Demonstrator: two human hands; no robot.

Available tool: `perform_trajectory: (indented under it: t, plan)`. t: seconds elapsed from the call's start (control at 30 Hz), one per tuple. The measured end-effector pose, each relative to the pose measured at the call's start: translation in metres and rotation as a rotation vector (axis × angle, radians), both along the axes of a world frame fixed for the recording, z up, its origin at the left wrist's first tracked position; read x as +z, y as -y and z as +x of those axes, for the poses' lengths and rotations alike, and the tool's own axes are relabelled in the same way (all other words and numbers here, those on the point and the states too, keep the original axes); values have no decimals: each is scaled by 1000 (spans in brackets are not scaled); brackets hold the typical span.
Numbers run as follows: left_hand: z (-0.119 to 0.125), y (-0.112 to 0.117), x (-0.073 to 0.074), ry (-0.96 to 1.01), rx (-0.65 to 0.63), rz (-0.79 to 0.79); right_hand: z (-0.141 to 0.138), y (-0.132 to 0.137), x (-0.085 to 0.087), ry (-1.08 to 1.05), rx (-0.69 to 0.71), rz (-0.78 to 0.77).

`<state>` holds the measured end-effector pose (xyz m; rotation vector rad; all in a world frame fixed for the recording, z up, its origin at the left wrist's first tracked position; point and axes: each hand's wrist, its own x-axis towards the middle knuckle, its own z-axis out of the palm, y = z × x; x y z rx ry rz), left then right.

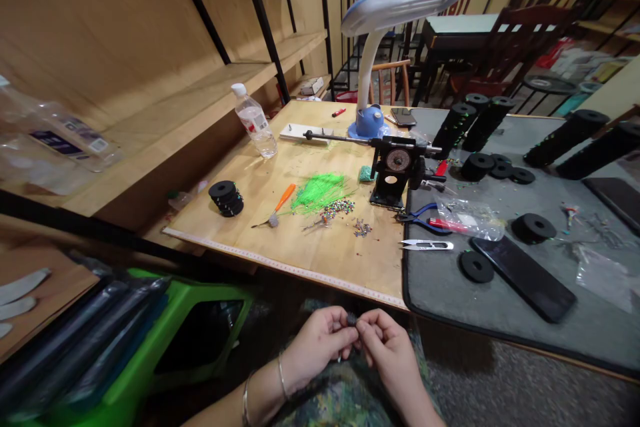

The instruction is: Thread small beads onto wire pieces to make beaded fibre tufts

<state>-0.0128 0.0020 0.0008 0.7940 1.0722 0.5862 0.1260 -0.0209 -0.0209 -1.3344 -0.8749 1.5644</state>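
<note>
Above the lap, my left hand (320,343) and my right hand (387,347) meet, with the fingertips of both pinched together. Between them sits a small dark grey piece (351,319); its kind is too small and too covered by fingers to tell. A tiny pale tip shows below the left fingers. On the wooden table (310,250) in front lie bright green strands (323,191), a heap of multicoloured beads (340,207) and a smaller pile of tiny metallic bits (362,228). An orange-handled tool (285,198) lies left of the strands.
A black hand-cranked winder (390,180) stands mid-table before a desk lamp (371,121). Blue-handled pliers (425,219), white thread snips (427,245), black foam spools (534,228) and a phone (525,280) lie on the grey mat (460,307). A water bottle (255,123) stands at the left.
</note>
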Motion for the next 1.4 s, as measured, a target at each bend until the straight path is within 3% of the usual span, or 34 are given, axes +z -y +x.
perform_trajectory:
  t: [0.23, 0.7, 1.13, 1.4]
  plan:
    - [2, -1, -1, 4, 33, -15, 1, 0, 0, 17, -46, 12]
    - [2, 2, -5, -37, -1, 123, 3, 0, 2, 99, -41, 26]
    - [5, 0, 2, -9, 49, 30, -1, 0, 1, 83, -72, -11]
    - [7, 3, 2, 27, 156, -7, -5, 6, -9, 81, -78, 7]
